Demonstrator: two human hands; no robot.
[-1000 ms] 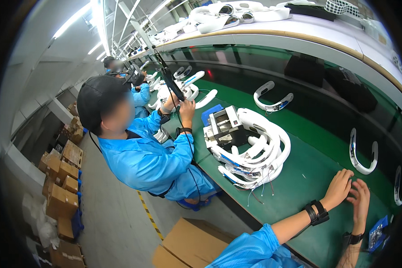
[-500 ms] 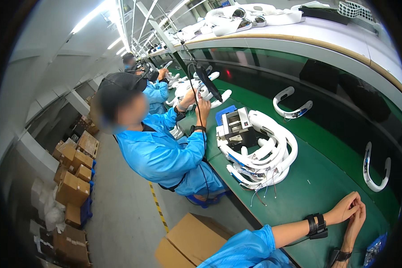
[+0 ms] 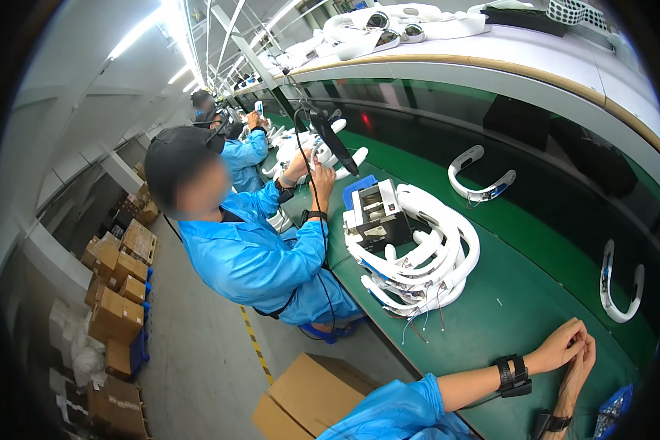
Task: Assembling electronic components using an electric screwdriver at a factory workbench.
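Note:
My left hand (image 3: pixel 559 346) and my right hand (image 3: pixel 582 361) meet over the green bench at the lower right. The left fingers are curled and pressed against the right hand, and both look closed. Whatever may be between them is hidden. Black bands circle both wrists. To their left lies a stack of white U-shaped plastic shells (image 3: pixel 458 253) with thin loose wires, apart from my hands. A small blue bag of parts (image 3: pixel 613 412) sits close to my right wrist.
A white and black device (image 3: pixel 378 216) stands against the stack. Single U-shaped shells lie on the green strip, one near (image 3: pixel 620 312) and one farther (image 3: pixel 468 192). At left a co-worker (image 3: pixel 253 257) in blue handles a white shell. Above runs a shelf (image 3: pixel 535 66). A carton (image 3: pixel 315 392) stands below.
The view has shifted slightly, and the bench stack appears farther left. Relative to the bench, the single shells have moved a little to the right. My hands stay together.

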